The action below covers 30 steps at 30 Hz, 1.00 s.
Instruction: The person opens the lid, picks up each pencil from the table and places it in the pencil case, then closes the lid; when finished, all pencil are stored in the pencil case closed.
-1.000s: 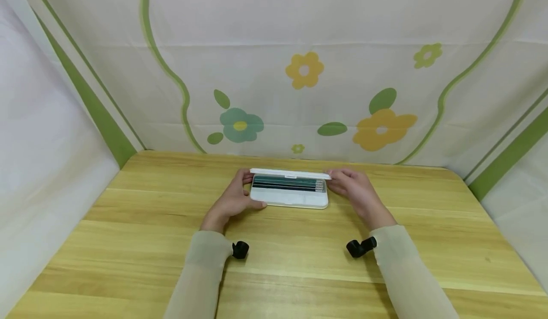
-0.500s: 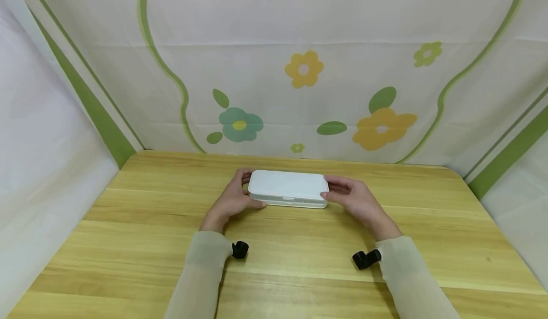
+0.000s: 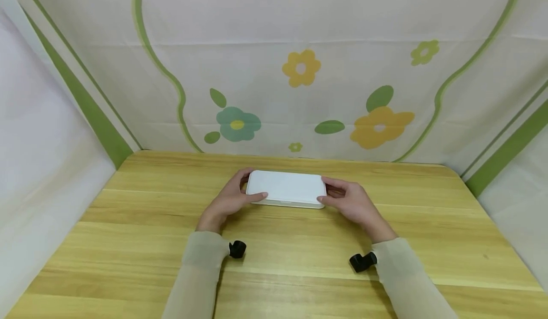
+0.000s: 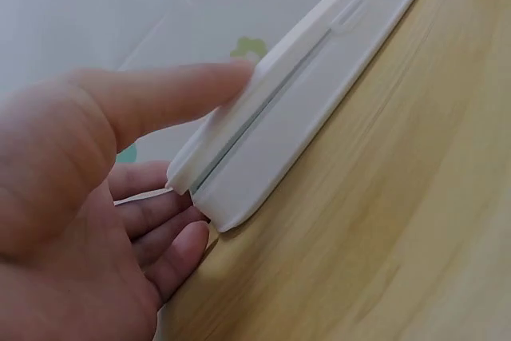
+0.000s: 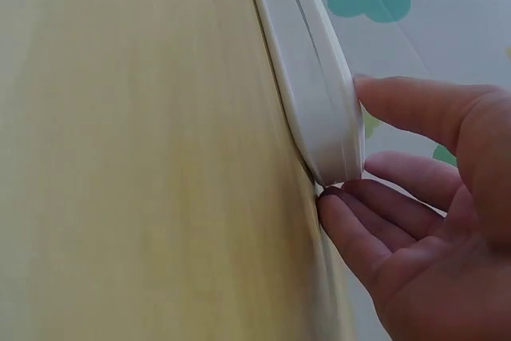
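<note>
A white pencil case (image 3: 286, 186) lies flat on the wooden table, its lid down over the pencils, which are hidden. My left hand (image 3: 231, 196) holds the case's left end, thumb on the lid's front edge and fingers around the end. In the left wrist view a narrow gap shows between the lid and base of the pencil case (image 4: 279, 129), near its latch. My right hand (image 3: 351, 202) grips the right end, with the thumb at the lid's front corner. The right wrist view has its fingertips (image 5: 343, 217) touching the end of the case low down.
The wooden table (image 3: 282, 271) spreads out around the case. Behind it hangs a white curtain (image 3: 257, 72) with printed flowers, and more cloth closes off both sides. A small black camera (image 3: 237, 249) sits on the left wrist, another black camera (image 3: 363, 262) on the right.
The lid has swung down toward me, covering the pencils. My right hand has come forward along the right end, and my left thumb has moved up from the base onto the lid edge.
</note>
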Tool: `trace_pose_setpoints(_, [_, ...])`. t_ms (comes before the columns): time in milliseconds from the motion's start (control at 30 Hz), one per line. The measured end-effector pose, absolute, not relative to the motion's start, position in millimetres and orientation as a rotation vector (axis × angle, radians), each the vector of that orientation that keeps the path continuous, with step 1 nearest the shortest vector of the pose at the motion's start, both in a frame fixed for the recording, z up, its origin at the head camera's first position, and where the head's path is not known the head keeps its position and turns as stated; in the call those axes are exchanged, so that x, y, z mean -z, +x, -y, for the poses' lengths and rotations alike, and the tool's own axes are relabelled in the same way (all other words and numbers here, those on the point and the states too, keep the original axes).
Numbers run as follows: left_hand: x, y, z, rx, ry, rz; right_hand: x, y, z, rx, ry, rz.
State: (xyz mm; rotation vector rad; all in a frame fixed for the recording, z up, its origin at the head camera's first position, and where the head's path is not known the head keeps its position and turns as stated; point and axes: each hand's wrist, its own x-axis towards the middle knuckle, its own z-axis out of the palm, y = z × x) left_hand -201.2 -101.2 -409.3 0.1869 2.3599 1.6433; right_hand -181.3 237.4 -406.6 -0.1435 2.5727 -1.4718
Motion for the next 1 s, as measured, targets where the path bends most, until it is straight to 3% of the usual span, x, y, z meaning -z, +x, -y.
trace_pose_setpoints(1000, [404.1,-197.8,91.2,-1.641,0.07,-2.395,408.5,-178.8,-229.1,1.331,-0.216,-2.753])
